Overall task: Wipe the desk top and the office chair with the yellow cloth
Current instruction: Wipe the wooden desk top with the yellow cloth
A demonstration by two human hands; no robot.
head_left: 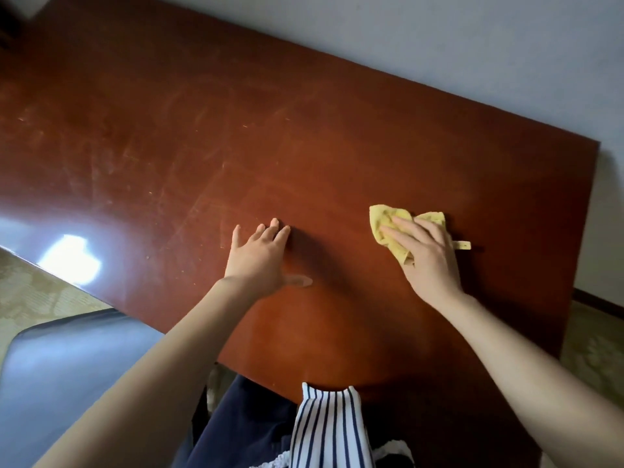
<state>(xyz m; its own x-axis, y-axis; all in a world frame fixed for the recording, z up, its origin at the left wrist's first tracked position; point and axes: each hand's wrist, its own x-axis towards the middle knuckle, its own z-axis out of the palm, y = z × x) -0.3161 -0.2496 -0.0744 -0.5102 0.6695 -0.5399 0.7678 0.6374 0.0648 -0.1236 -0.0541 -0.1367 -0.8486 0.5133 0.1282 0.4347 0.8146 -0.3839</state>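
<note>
Yellow cloth [381, 218] crumpled under flat right hand [429, 261] | left hand [260, 258] flat, empty | desk top [169, 146] glossy red-brn, scuffed

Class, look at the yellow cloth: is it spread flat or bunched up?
Bunched up. The yellow cloth lies crumpled in folds under the right hand, pressed onto the desk top.
</note>
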